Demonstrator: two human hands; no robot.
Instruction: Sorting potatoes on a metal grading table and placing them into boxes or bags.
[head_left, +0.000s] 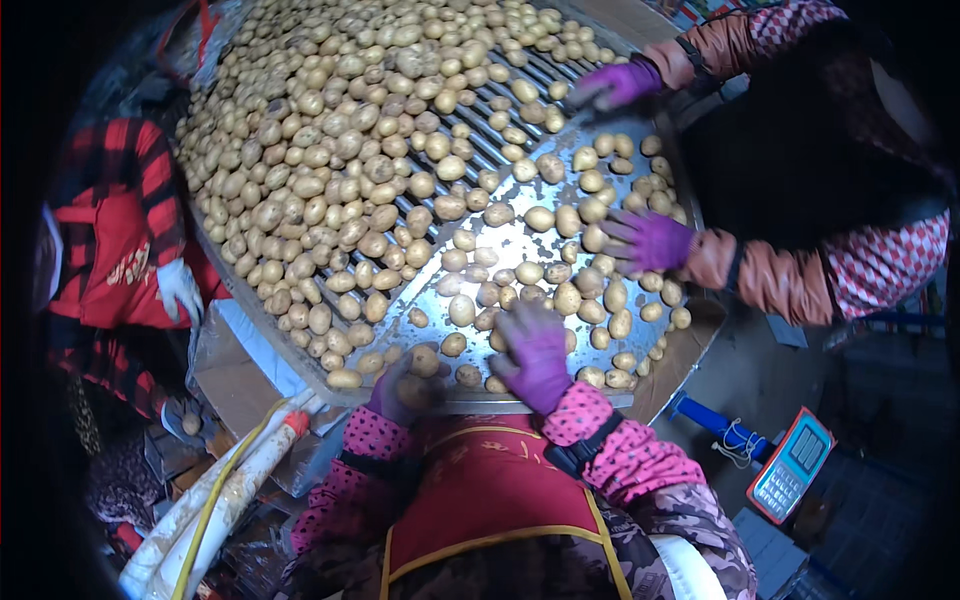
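Note:
Many potatoes (322, 157) lie heaped on a slatted metal rack (487, 112), and others are spread over the metal sheet (442, 300) beside it. My left hand (401, 386), in a purple glove with a dark palm, is at the near edge with its fingers around a potato; another potato (424, 361) is at its fingertips. My right hand (536, 352), in a purple and grey glove, reaches over the sheet with its fingers spread on and beside potatoes. Whether it grips any of them is hidden.
Across the sheet on the right, a co-worker's two purple-gloved hands (649, 240) touch the sheet's potatoes and the rack's edge. Another person in a red plaid sleeve (159, 195) stands at left. Cardboard boxes (240, 375), white pipes (225, 487) and a digital scale display (791, 465) are around the table.

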